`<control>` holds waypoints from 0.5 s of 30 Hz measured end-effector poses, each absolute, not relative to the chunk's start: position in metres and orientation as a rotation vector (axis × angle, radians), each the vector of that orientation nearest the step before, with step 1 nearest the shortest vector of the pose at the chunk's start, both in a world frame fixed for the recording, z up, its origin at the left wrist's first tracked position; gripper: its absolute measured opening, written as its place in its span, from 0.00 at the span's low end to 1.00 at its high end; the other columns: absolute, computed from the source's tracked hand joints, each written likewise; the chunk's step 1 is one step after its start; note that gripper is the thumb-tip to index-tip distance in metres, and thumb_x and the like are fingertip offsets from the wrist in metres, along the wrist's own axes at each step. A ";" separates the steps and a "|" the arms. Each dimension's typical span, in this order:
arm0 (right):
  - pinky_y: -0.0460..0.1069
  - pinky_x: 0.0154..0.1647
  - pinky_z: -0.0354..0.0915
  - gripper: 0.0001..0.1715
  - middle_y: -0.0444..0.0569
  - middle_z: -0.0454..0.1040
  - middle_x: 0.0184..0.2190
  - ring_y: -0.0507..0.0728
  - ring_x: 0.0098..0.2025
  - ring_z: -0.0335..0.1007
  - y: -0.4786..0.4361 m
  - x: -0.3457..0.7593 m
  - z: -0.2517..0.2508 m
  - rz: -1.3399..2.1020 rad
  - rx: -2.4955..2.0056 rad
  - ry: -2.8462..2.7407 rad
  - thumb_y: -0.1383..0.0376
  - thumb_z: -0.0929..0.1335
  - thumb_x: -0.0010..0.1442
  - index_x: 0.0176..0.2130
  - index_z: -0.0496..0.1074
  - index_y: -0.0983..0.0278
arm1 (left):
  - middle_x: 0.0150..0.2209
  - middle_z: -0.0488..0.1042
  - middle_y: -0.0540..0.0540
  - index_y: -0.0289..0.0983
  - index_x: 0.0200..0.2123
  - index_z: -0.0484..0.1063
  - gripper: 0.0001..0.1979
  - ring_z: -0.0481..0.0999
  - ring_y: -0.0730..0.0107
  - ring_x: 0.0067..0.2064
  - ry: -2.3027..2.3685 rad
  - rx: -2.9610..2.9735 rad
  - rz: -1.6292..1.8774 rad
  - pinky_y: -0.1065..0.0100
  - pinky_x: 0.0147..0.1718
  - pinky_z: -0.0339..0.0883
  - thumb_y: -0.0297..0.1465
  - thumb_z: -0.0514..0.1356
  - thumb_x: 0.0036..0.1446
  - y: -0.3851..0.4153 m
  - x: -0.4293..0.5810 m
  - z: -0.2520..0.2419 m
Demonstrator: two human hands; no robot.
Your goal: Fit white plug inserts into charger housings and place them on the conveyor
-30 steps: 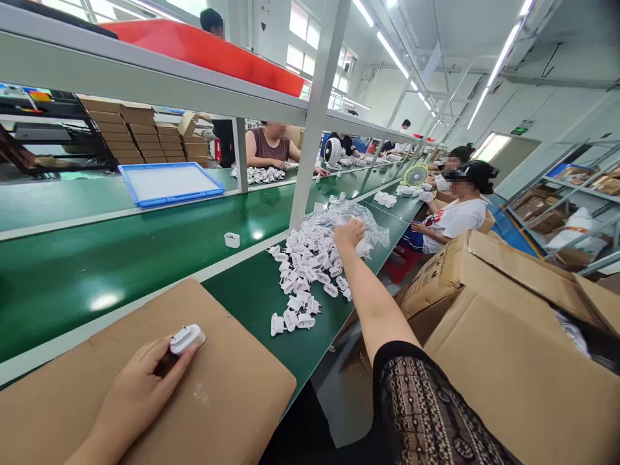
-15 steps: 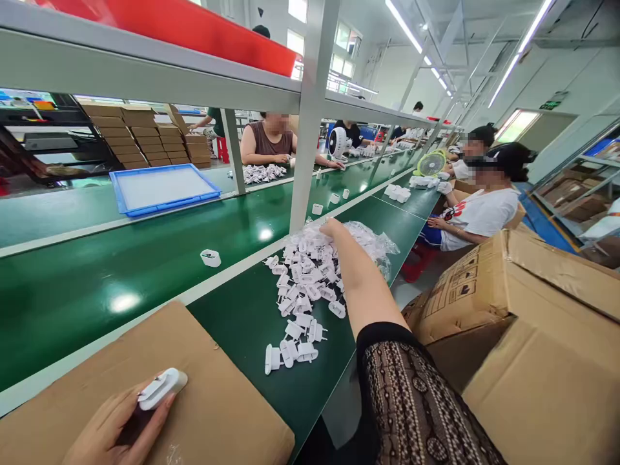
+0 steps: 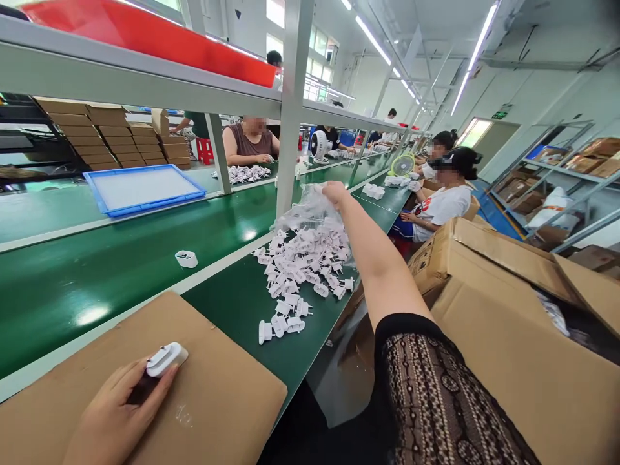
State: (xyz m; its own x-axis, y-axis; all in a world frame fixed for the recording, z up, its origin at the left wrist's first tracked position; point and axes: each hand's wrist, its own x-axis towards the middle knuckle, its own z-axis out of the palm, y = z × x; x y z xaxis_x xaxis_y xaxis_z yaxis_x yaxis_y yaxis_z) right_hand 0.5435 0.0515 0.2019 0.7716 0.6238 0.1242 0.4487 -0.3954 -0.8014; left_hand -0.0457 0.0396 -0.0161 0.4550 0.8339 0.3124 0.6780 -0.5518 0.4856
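Note:
Between the thumb and fingers of my left hand (image 3: 128, 394) is a white plug housing (image 3: 167, 360), held above a brown cardboard sheet or box (image 3: 217, 381). My right hand (image 3: 334, 192) reaches far forward, its fingers closed on a clear plastic bag (image 3: 310, 210). Under and in front of the bag lies a heap of white plug parts (image 3: 305, 258) on the green table. Several more parts (image 3: 283, 323) lie at the near end of the heap. One white housing (image 3: 186, 259) sits alone on the green belt (image 3: 121, 278).
A grey post (image 3: 289, 116) rises behind the heap, carrying a shelf with a red bin (image 3: 159, 39). A blue-rimmed tray (image 3: 145, 187) lies beyond the belt. Large open cartons (image 3: 513, 361) stand at right. People sit farther along the line.
My right hand has lifted the plastic bag up off the heap, uncovering more parts. The view has shifted to the right. My left hand still holds the housing.

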 end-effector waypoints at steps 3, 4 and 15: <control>0.48 0.32 0.67 0.19 0.43 0.69 0.25 0.53 0.31 0.65 0.041 0.524 0.218 0.174 -1.988 -0.833 0.53 0.74 0.60 0.38 0.74 0.67 | 0.47 0.80 0.47 0.49 0.39 0.76 0.19 0.80 0.50 0.45 1.292 2.385 0.722 0.56 0.37 0.77 0.55 0.59 0.57 0.036 -0.042 -0.005; 0.48 0.32 0.66 0.20 0.43 0.68 0.23 0.53 0.30 0.64 0.038 0.517 0.220 0.160 -1.972 -0.844 0.52 0.74 0.59 0.36 0.74 0.66 | 0.47 0.80 0.46 0.48 0.39 0.76 0.19 0.80 0.49 0.45 1.296 2.378 0.707 0.56 0.37 0.77 0.55 0.59 0.57 0.036 -0.041 -0.003; 0.53 0.46 0.68 0.22 0.56 0.76 0.42 0.63 0.45 0.70 0.005 0.496 0.208 0.097 -2.087 -0.833 0.59 0.73 0.55 0.47 0.75 0.68 | 0.47 0.78 0.46 0.45 0.45 0.76 0.21 0.77 0.56 0.45 1.293 2.347 0.572 0.63 0.36 0.72 0.53 0.58 0.61 0.033 -0.042 0.002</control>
